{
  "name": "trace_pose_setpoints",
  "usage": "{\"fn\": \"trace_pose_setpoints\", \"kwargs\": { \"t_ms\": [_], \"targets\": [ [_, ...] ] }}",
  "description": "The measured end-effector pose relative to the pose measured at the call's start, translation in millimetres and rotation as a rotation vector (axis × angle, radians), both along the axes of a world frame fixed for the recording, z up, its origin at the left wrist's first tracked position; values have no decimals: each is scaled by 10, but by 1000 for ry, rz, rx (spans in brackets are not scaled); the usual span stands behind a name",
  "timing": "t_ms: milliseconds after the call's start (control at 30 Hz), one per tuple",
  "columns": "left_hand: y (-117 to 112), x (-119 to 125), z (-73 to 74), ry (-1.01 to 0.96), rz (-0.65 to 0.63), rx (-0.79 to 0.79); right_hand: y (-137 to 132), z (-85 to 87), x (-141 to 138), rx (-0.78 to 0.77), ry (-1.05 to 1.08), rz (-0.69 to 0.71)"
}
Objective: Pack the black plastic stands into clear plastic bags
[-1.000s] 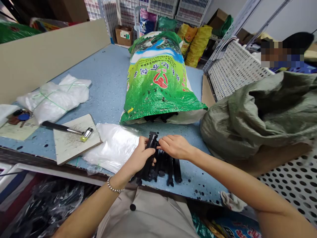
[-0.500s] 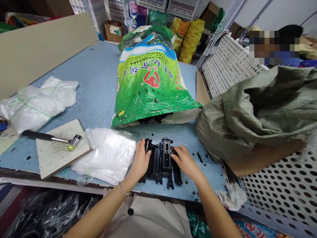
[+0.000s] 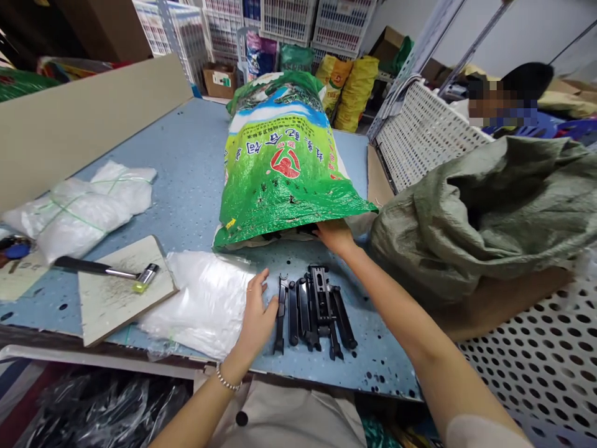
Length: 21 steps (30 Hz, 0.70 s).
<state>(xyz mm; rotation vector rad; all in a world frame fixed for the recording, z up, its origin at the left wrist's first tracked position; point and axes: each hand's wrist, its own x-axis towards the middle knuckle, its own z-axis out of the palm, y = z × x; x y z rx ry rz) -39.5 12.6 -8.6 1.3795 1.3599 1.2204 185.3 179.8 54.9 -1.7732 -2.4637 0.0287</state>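
Several black plastic parts (image 3: 321, 302) lie side by side on the blue table in front of me. My left hand (image 3: 257, 312) rests beside the leftmost of them, fingers apart and holding nothing. Beyond the parts lies a large green printed sack (image 3: 284, 168), its open mouth facing me, with dark pieces just showing inside. My right hand (image 3: 336, 236) reaches into that mouth; its fingers are hidden under the sack's edge. Close to my left hand is a stack of clear plastic bags (image 3: 200, 305).
A hammer (image 3: 107, 269) lies on a pale board (image 3: 125, 292) at left, near bundled plastic bags (image 3: 79, 205). On the right stand an open grey-green sack (image 3: 429, 236) and a white perforated crate (image 3: 527, 361). A person (image 3: 508, 99) is in the far right background.
My right hand has left the black parts and moved forward into the sack's mouth. My left hand has shifted slightly left, off the parts. The view has tilted up a little.
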Motion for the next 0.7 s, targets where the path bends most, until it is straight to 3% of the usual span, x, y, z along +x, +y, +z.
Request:
{"fn": "trace_pose_setpoints", "kwargs": {
  "t_ms": [67,200,267,333,467,567,700],
  "targets": [
    [35,45,136,-96,-29,4,-299,95,64,24,147,-31],
    [115,259,446,-411,-294,-51,-1061,248,-157,-93,790,14],
    [118,313,580,-478,-394,-136,-1357,305,-314,-175,862,85],
    [94,284,685,-468,-428,-261,-1516,370,-390,-141,810,108],
    [6,107,805,-524,-375,-460,-1470,479,-376,-42,644,142],
    [-54,34,825,-598,-370,-578,-1295,437,-434,-12,461,230],
    [-46,24,782,-646,-334,-641,-1171,286,-544,-103,573,128]
  ]
}}
